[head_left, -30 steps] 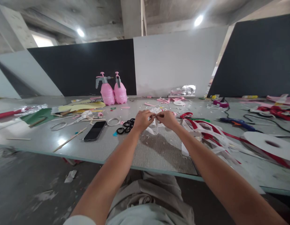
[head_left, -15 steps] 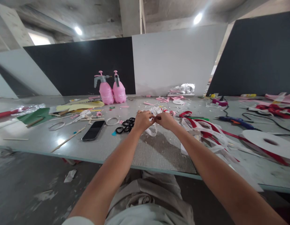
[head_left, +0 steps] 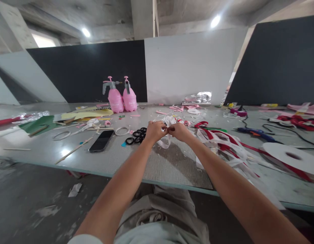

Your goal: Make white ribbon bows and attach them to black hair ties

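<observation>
My left hand (head_left: pixel 155 131) and my right hand (head_left: pixel 179 131) meet fingertip to fingertip above the table, both pinched closed. A white ribbon (head_left: pixel 164 142) hangs in a loop from between them, and its upper part is hidden by the fingers. Behind the fingers lies a white bunched ribbon heap (head_left: pixel 169 120). Several black hair ties (head_left: pixel 138 136) sit just left of my left hand. To the right of my right hand, red and white ribbons (head_left: pixel 224 140) lie in a loose tangle.
A phone (head_left: pixel 101 141) and a wooden stick (head_left: pixel 74 150) lie to the left. Two pink spray bottles (head_left: pixel 130 100) stand at the back. On the right are a blue glue gun (head_left: pixel 257 133) with its cord and a large white ribbon spool (head_left: pixel 296 159). The table edge (head_left: pixel 172 184) runs close to my lap.
Both hands stay pinched together at the same spot with the ribbon. The whole view has shifted very slightly; nothing on the table has visibly moved.
</observation>
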`<state>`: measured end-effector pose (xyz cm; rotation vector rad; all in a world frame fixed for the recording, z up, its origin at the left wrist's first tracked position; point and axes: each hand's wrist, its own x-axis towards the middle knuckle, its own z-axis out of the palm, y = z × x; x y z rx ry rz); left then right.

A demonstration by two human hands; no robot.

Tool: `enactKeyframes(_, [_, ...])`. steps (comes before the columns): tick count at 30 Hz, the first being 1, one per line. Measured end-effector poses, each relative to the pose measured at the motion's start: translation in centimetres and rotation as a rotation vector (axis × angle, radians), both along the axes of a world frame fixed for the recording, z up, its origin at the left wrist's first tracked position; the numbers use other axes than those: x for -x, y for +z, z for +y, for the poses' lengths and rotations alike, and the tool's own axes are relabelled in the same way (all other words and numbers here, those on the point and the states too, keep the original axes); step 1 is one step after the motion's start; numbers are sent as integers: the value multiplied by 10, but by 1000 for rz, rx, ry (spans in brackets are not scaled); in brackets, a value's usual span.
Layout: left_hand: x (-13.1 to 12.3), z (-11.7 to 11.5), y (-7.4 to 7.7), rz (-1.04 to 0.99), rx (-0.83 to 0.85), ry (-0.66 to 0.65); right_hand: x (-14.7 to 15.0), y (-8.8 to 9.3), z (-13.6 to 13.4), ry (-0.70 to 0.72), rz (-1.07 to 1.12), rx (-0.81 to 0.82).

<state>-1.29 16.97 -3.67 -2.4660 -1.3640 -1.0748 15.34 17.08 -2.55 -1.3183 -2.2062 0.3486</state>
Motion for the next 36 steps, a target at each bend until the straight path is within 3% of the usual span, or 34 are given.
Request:
enactKeyframes(4, [6, 4, -2, -115, 24, 17, 0, -3, 4, 47, 57, -34])
enactKeyframes(9, [15, 9, -1, -331, 45, -56, -6, -9, 14, 12, 213, -41])
enactKeyframes(15, [10, 8, -1, -267, 53, -173, -7, -10, 16, 60, 260, 9])
enactKeyframes(36, [10, 4, 0, -188, 32, -109, -2, -9, 11, 40, 373, 125])
